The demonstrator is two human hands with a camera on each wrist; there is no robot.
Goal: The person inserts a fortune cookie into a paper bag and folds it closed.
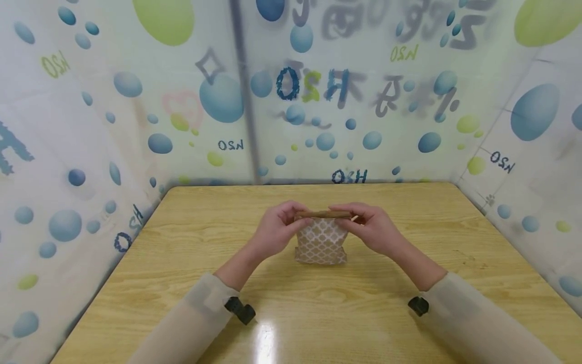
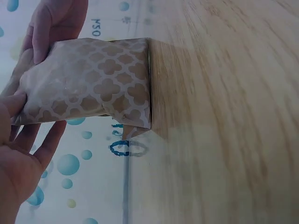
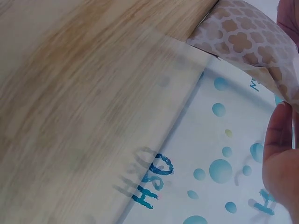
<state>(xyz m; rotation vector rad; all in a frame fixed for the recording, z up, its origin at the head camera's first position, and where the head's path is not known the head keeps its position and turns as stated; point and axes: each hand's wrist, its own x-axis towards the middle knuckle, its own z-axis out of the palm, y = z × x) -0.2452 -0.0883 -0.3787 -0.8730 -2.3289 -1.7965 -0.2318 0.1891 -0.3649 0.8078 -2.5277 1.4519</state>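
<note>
A small brown paper bag (image 1: 322,242) with a white lattice pattern stands upright on the table, its top edge folded over. My left hand (image 1: 276,228) pinches the left end of that fold between thumb and fingers. At the fold's other end, my right hand (image 1: 374,228) pinches it the same way. The left wrist view shows the bag (image 2: 93,81) from the side, its bottom on the wood and both hands at its top. Only part of the bag (image 3: 243,39) and of the right hand (image 3: 280,158) shows in the right wrist view. What the bag contains is hidden.
The glossy wooden table (image 1: 182,242) reaches back to a wall covering (image 1: 373,116) printed with blue and green bubbles. Similar sheets rise along the left and right sides. A dark wrist device (image 1: 241,310) sits on the left sleeve and another (image 1: 418,306) on the right.
</note>
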